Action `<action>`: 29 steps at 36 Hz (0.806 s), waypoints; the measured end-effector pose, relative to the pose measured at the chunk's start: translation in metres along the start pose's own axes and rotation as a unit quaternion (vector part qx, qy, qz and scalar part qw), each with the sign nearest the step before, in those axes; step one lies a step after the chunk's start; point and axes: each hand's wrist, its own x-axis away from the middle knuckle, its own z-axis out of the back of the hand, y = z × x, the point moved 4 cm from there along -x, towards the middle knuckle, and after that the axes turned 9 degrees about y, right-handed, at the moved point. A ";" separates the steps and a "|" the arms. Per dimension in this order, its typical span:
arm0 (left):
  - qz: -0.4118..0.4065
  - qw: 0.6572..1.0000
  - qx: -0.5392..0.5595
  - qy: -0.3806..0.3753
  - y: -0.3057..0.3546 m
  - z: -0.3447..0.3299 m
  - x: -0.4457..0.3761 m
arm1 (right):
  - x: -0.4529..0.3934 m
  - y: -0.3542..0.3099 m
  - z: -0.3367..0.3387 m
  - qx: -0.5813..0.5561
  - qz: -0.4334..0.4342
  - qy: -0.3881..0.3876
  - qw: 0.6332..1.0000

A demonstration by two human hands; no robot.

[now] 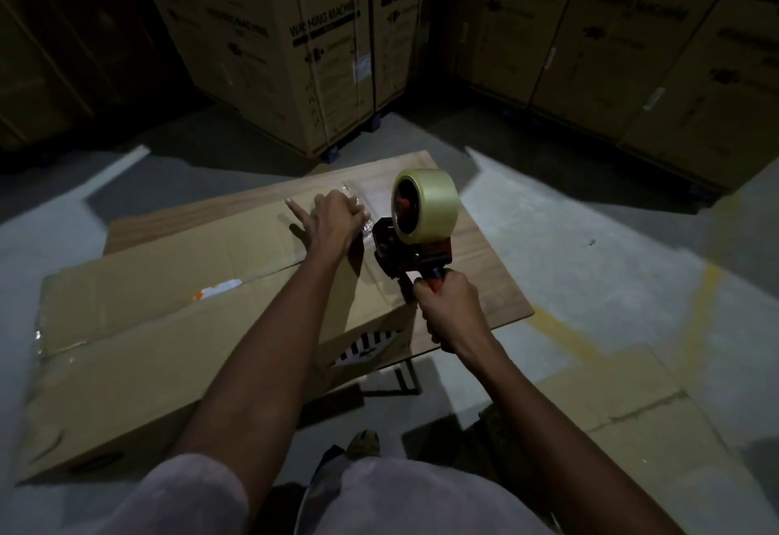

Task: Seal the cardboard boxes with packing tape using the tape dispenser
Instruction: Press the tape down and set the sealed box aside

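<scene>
A long, flat cardboard box lies across a low wooden table, its top flaps meeting along a seam. My right hand grips the red handle of the tape dispenser, which carries a roll of clear tape and sits at the box's far right end. My left hand is just left of the dispenser, fingers curled on a crumpled end of clear tape over the box top, index finger sticking out.
Tall LG washing-machine cartons stand close behind and to the right. A flattened cardboard sheet lies on the concrete floor at the right. My shoe shows below the table edge.
</scene>
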 end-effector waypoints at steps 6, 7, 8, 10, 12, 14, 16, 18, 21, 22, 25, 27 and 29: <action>-0.084 0.988 0.021 -0.124 -0.015 -0.013 0.013 | 0.005 0.011 -0.009 0.028 0.033 0.019 0.999; -0.098 0.986 0.010 -0.132 -0.016 -0.014 0.015 | 0.006 0.012 -0.009 0.036 0.036 0.021 0.998; -0.106 0.986 0.000 -0.128 -0.017 -0.015 0.016 | 0.006 0.012 -0.009 0.042 0.038 0.022 0.998; -0.108 0.988 -0.010 -0.107 -0.019 -0.015 0.020 | 0.005 0.012 -0.009 0.044 0.041 0.020 0.998; -0.111 0.990 -0.018 -0.086 -0.019 -0.017 0.024 | 0.006 0.011 -0.009 0.039 0.037 0.016 0.998; -0.111 0.991 -0.027 -0.067 -0.017 -0.018 0.027 | 0.007 0.009 -0.008 0.036 0.032 0.015 0.999; -0.105 0.992 -0.037 -0.052 -0.016 -0.018 0.028 | 0.008 0.006 -0.006 0.035 0.030 0.016 0.999; -0.104 0.992 -0.045 -0.047 -0.016 -0.019 0.029 | 0.007 0.003 -0.003 0.036 0.031 0.015 0.999; -0.108 0.992 -0.048 -0.051 -0.016 -0.017 0.031 | 0.008 0.002 -0.001 0.031 0.035 0.010 0.999; -0.107 0.992 -0.048 -0.052 -0.016 -0.016 0.032 | 0.008 0.002 0.000 0.028 0.033 0.008 0.999; -0.104 0.992 -0.044 -0.052 -0.016 -0.014 0.034 | 0.015 0.008 0.003 0.008 0.019 -0.001 1.000; -0.107 0.992 -0.036 -0.049 -0.016 -0.014 0.035 | 0.020 0.012 0.006 0.009 0.014 0.001 1.000; -0.114 0.992 -0.028 -0.045 -0.016 -0.013 0.036 | 0.025 0.016 0.010 0.007 0.008 0.007 1.000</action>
